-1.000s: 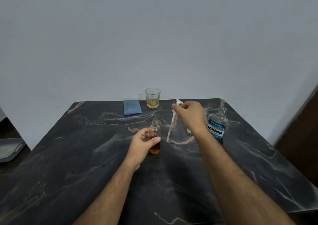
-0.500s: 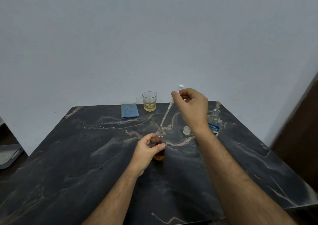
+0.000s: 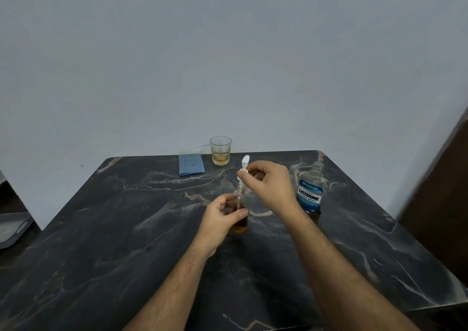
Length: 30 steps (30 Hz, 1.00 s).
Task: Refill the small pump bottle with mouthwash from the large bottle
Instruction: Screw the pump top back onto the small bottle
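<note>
The small clear pump bottle (image 3: pixel 240 225) stands on the dark marble table (image 3: pixel 126 229), amber liquid in its lower part. My left hand (image 3: pixel 221 216) grips its body. My right hand (image 3: pixel 268 183) pinches the white pump head (image 3: pixel 244 164) just above the bottle's neck, with the dip tube down inside the bottle. The large Listerine bottle (image 3: pixel 311 191) stands uncapped to the right of my right hand, apart from it.
A glass (image 3: pixel 220 151) with a little amber liquid and a folded blue cloth (image 3: pixel 191 164) sit at the table's far edge by the wall. A grey object (image 3: pixel 12 227) lies off the table's left side. A dark panel (image 3: pixel 445 191) rises at right.
My right hand lifted the pump off the table, brought it over the small bottle and lowered its tube into the neck. My left hand kept hold of the bottle.
</note>
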Motion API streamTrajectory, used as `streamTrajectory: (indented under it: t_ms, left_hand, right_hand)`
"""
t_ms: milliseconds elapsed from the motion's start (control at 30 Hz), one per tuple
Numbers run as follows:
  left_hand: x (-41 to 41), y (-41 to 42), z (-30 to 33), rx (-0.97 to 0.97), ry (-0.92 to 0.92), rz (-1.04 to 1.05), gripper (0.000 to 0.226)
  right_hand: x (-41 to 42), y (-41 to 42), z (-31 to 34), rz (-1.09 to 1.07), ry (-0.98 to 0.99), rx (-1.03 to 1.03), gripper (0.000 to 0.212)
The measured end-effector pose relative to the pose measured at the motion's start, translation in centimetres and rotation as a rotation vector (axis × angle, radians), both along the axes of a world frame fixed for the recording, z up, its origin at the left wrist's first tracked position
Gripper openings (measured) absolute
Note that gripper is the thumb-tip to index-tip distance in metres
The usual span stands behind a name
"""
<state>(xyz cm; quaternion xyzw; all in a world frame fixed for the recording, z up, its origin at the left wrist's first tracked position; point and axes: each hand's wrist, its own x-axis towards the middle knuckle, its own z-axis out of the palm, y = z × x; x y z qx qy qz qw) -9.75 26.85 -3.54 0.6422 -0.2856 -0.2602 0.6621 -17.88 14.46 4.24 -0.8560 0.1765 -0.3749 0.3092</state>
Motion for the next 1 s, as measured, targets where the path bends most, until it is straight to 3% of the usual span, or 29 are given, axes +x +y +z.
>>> streamTrajectory:
  t_ms: [400, 567, 700, 833, 933, 1000]
  left_hand:
    - [0.1, 0.0, 0.0, 0.002, -0.009, -0.003, 0.049]
    - [-0.1, 0.0, 0.1, 0.004, -0.034, -0.001, 0.050]
    - [0.1, 0.1, 0.4, -0.022, -0.044, -0.007, 0.039]
    - [0.3, 0.2, 0.8, -0.034, -0.050, -0.041, 0.035]
    - [0.3, 0.3, 1.2, -0.032, -0.068, -0.080, 0.032]
    - [0.3, 0.3, 1.6, -0.030, -0.074, -0.078, 0.031]
  right_hand:
    - [-0.7, 0.5, -1.6, 0.014, 0.057, 0.072, 0.020]
    - [-1.1, 0.9, -1.5, -0.011, 0.066, 0.158, 0.034]
    - [-1.4, 0.2, -2.0, 0.136, 0.007, 0.360, 0.019]
    - [-1.5, -0.4, -1.9, 0.299, 0.019, 0.596, 0.035]
    - [-1.6, -0.5, -1.6, 0.385, -0.002, 0.630, 0.034]
    - [-1.7, -0.4, -1.7, 0.406, -0.044, 0.628, 0.021]
